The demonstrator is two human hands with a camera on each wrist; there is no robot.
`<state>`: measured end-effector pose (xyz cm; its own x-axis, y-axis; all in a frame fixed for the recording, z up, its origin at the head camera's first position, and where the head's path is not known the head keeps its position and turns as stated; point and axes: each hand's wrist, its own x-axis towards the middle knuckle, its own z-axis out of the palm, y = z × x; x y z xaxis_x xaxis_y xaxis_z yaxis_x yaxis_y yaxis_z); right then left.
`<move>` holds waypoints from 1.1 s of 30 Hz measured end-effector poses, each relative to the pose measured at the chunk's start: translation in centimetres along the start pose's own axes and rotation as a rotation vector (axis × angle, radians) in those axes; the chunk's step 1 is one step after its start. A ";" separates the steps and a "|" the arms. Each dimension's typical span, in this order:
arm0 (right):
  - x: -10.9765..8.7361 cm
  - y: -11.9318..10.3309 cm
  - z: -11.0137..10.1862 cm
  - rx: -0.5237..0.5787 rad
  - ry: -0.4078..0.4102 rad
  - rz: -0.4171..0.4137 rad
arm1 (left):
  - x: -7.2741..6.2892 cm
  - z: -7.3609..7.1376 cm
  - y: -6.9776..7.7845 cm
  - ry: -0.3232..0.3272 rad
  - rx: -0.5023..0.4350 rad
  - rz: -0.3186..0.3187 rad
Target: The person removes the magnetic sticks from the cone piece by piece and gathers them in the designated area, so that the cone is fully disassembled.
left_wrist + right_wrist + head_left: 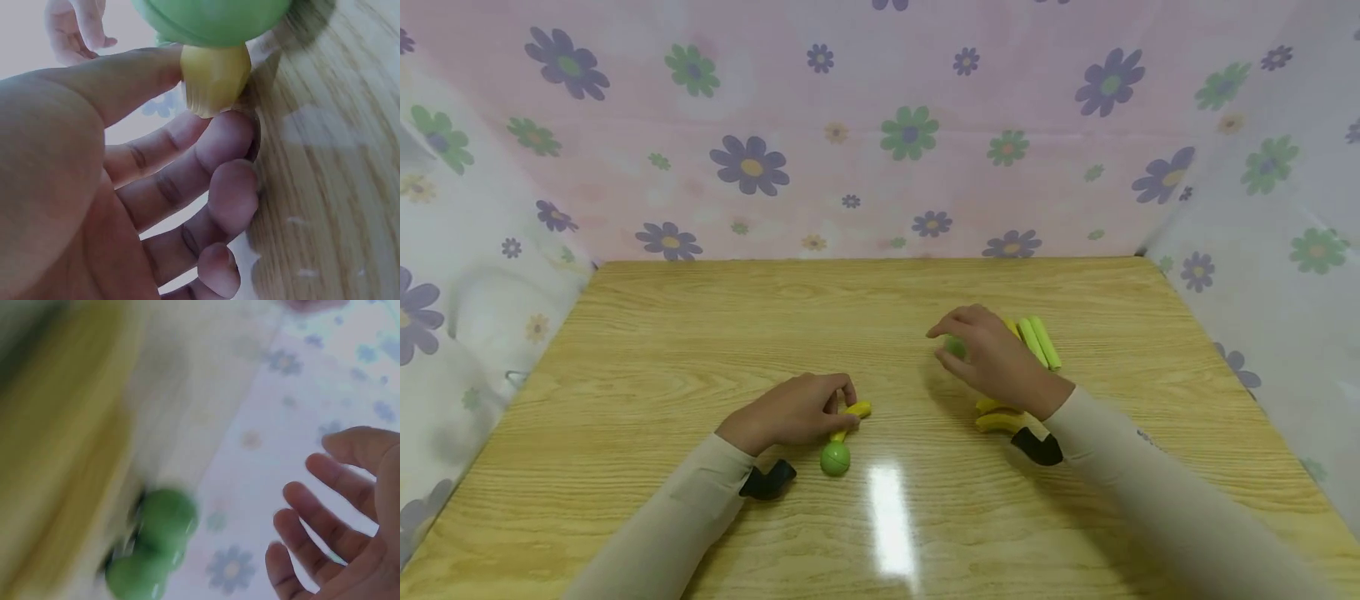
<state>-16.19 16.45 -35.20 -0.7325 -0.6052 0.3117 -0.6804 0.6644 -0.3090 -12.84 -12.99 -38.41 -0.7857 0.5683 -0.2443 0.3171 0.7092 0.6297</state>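
Observation:
My left hand (pixel 797 408) pinches a small yellow toy banana (pixel 859 409) between thumb and fingers, low over the table. A green ball (pixel 835 458) with a seam line sits at the banana's near end; whether the two are joined I cannot tell. In the left wrist view the faceted yellow end (pixel 215 78) shows against the green ball (pixel 215 19). My right hand (pixel 996 354) hovers over the table with spread, slightly bent fingers and holds nothing. Green round pieces (pixel 165 519) lie beyond its fingers, partly hidden by the hand in the head view.
Yellow bananas (pixel 1000 422) lie under the right wrist. Light green sticks (pixel 1039 342) lie beside the right hand, with a yellow piece (pixel 1012 327) next to them. Flowered cloth (pixel 880 192) borders the wooden table (pixel 737 317) at the back and sides.

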 end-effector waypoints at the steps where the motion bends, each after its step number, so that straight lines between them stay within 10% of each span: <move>1: -0.2 -0.7 0.3 0.008 0.007 -0.004 | 0.0 0.0 0.0 0.004 0.009 -0.005; 17: -1.3 -5.9 4.1 0.269 -0.238 0.119 | -1.5 -0.8 1.3 -0.112 0.068 -0.143; 33: -1.7 -5.9 5.0 0.274 -0.368 0.070 | -1.0 0.0 1.6 -0.141 -0.024 0.054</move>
<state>-11.05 11.36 -38.43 -0.7016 -0.7113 -0.0427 -0.5732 0.5989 -0.5593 -11.52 -12.45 -37.18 -0.6850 0.6595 -0.3096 0.3431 0.6669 0.6615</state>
